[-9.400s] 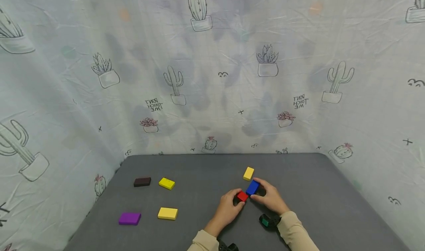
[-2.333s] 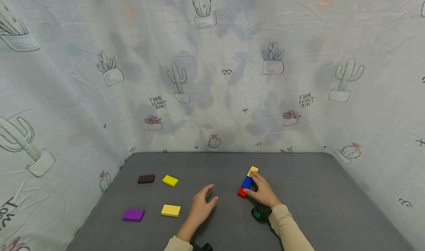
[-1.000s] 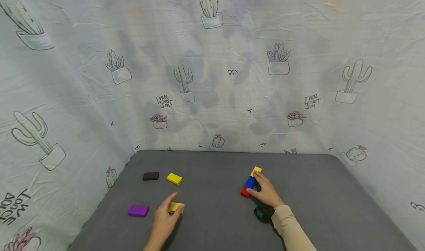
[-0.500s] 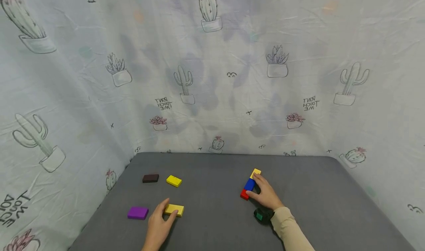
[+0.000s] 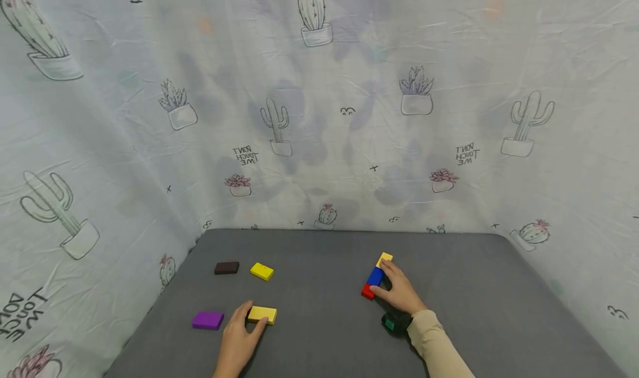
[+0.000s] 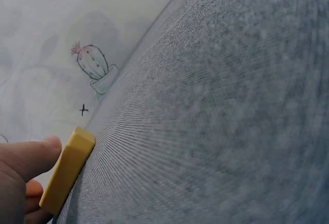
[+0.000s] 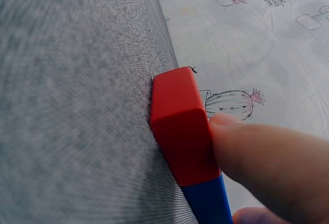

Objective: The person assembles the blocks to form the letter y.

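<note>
My left hand [image 5: 236, 339] is around a pale yellow block [image 5: 262, 315] lying flat on the grey table, its thumb at the near right side and a finger at the left end. The left wrist view shows the thumb against that block's [image 6: 68, 170] face, other fingers partly hidden behind it. My right hand [image 5: 401, 292] spans a slanting row of three blocks laid end to end: red [image 5: 368, 291] nearest, blue [image 5: 375, 277] in the middle, yellow [image 5: 385, 257] farthest. Its thumb presses the red block [image 7: 182, 126] in the right wrist view; a fingertip overlaps the yellow one.
A purple block [image 5: 207, 320] lies left of my left hand. Farther back are a dark brown block [image 5: 227, 268] and a bright yellow block [image 5: 262, 271]. A white curtain [image 5: 319, 117] with cactus prints rises behind the grey table [image 5: 314, 267].
The red and blue blocks, earlier held apart from the yellow one, now join it in a row. My left hand let go of red and moved left to the pale yellow block.
</note>
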Tool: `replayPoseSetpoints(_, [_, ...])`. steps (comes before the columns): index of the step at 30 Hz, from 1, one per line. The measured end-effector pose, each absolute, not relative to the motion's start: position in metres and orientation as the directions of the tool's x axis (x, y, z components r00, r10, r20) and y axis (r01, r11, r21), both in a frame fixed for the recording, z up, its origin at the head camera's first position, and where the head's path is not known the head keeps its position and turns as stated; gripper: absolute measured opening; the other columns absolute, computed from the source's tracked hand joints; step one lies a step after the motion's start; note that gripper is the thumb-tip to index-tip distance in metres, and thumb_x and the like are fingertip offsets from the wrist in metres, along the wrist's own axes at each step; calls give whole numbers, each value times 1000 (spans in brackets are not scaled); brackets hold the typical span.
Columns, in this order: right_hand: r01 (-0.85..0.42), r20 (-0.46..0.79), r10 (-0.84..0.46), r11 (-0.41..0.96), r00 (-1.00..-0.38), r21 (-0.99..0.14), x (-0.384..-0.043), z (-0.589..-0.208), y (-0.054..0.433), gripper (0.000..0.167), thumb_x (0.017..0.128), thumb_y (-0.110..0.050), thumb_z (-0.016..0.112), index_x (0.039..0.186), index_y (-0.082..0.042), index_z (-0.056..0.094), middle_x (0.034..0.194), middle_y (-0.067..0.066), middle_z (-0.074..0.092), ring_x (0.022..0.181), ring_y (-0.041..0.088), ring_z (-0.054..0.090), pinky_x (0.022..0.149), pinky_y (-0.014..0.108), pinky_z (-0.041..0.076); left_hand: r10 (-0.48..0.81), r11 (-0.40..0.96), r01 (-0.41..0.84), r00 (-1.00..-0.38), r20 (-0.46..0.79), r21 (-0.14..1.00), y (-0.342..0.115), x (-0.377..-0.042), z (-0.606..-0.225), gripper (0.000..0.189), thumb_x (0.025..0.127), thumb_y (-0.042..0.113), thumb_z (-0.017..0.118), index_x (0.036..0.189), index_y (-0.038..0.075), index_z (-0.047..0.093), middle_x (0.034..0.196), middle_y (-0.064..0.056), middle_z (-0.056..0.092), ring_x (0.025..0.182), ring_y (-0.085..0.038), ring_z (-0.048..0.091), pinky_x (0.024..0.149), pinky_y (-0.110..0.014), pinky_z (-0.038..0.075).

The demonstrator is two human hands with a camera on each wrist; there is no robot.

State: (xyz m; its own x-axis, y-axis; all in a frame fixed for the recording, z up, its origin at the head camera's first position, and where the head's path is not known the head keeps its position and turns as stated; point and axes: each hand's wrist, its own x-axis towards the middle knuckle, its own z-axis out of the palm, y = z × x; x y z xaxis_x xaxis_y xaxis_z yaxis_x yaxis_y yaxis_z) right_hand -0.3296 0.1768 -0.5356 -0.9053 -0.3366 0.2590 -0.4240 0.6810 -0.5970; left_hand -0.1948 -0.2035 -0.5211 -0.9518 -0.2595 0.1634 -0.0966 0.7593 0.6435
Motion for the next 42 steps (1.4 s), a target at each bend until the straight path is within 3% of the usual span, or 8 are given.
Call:
replayPoseSetpoints(5, [-432,262,-344,680,-901,-592,-329,-536,177,78,86,-40,66,143,5,36,148,26,32,136,44,31,106,60,32,-246,768,-76,-952,184,635,-205,-196,-524,61,87,28,68,131,-9,49,131,-30,49,122,-46,47,100,-58,40])
replayPoseSetpoints(22, [-428,260,-340,688,-904,-586,-329,-537,178,79,86,-41,66,143,5,36,148,26,32,136,44,31,107,60,31,-238,777,-89,-958,160,623,-200,-200,-527,80,78,41,75,131,-12,46,133,-33,45,121,-49,46,97,-60,41])
replayPoseSetpoints(42, [-422,256,-336,696,-906,-581,-331,-537,177,79,86,-41,66,143,5,36,149,25,31,137,44,30,107,60,30,-230,774,-57,-953,197,631,-196,-201,-531,71,79,23,77,131,-13,43,130,-33,45,119,-47,47,96,-58,42])
